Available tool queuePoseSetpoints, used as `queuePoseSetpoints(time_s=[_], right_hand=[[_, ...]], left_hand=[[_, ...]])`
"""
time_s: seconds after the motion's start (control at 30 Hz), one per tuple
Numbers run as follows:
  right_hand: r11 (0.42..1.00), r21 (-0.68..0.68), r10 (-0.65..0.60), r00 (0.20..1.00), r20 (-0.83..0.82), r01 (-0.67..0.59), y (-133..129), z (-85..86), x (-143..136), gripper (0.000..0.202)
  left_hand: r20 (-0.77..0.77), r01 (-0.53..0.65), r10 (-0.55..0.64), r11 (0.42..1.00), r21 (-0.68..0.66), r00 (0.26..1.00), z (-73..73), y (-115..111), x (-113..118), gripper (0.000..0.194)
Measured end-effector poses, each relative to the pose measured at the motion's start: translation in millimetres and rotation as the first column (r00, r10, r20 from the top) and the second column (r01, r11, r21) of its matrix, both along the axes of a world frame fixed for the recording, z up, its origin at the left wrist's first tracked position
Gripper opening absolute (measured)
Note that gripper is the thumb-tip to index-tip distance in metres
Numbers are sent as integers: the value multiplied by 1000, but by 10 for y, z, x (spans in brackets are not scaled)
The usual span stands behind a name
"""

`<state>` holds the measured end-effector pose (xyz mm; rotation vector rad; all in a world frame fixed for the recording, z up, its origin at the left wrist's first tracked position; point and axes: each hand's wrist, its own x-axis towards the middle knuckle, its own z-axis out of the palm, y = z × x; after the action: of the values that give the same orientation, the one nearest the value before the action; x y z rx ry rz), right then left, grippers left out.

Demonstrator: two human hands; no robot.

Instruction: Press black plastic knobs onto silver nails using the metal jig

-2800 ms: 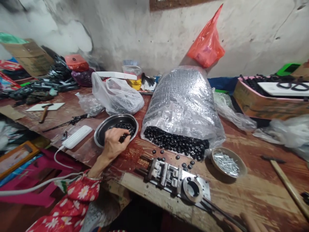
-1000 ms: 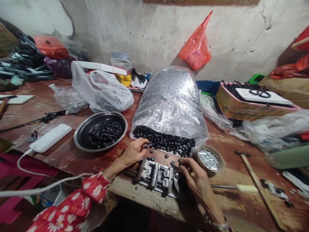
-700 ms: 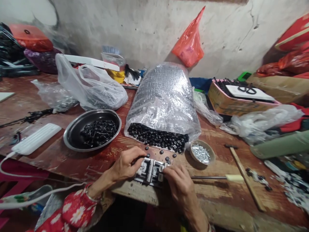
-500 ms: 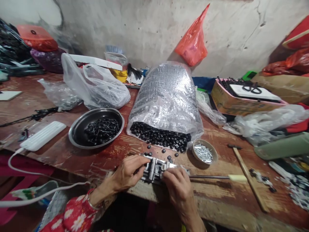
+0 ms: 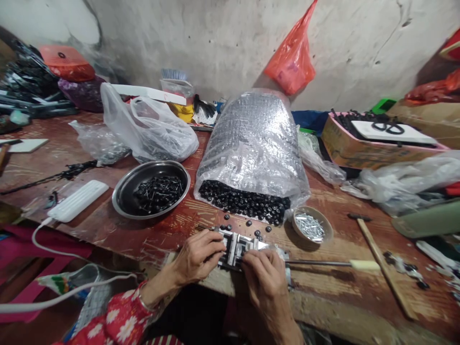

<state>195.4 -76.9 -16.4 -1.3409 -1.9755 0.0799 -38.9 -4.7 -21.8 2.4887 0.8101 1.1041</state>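
A small metal jig (image 5: 234,249) with bars and slots lies at the table's front edge. Over its left end is my left hand (image 5: 200,255), thumb and fingers drawn together; whatever they pinch is hidden. My right hand (image 5: 268,278) rests at the jig's right side with bent fingers closed, their tips out of sight against the metal. A long thin rod with a pale yellow handle (image 5: 364,265) extends from the jig to the right. Just behind the jig lie a few loose black round pieces (image 5: 248,223), spilled before an open silver bubble-wrap bag (image 5: 251,139).
To the left stands a metal bowl (image 5: 124,203) of black-headed pins, beside a white power strip (image 5: 78,201). A small round tub (image 5: 299,234) holds screws or nails. Rightward lies a hammer (image 5: 386,268). Plastic bags (image 5: 154,129) and a cardboard box (image 5: 362,148) sit farther back.
The whole view has shifted, so things appear slightly farther right. My left fingers have drawn back a little and curled at the jig's left end; my right hand stays against it.
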Motion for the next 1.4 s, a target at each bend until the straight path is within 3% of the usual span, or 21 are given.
queuePoseSetpoints(time_s=[0.33,0.67,1.1,1.4], right_hand=[[996,12,-84,994,-65,85,-40,-131,-59,25],[992,-5,-129,989,-78,129,-55,-136,-91,25],[988,-44,-150,980,-129,146,-54,-135,-106,25],[987,-78,-146,983,-111,138,-58,-144,-111,24]], left_hand=[[18,-96,100,984,-151,995,2,-49,32,19],[20,-116,123,969,-219,992,21,-49,1,15],[-58,-38,39,999,17,998,106,-66,14,21],[-348,-54,82,995,90,934,199,-69,111,19]])
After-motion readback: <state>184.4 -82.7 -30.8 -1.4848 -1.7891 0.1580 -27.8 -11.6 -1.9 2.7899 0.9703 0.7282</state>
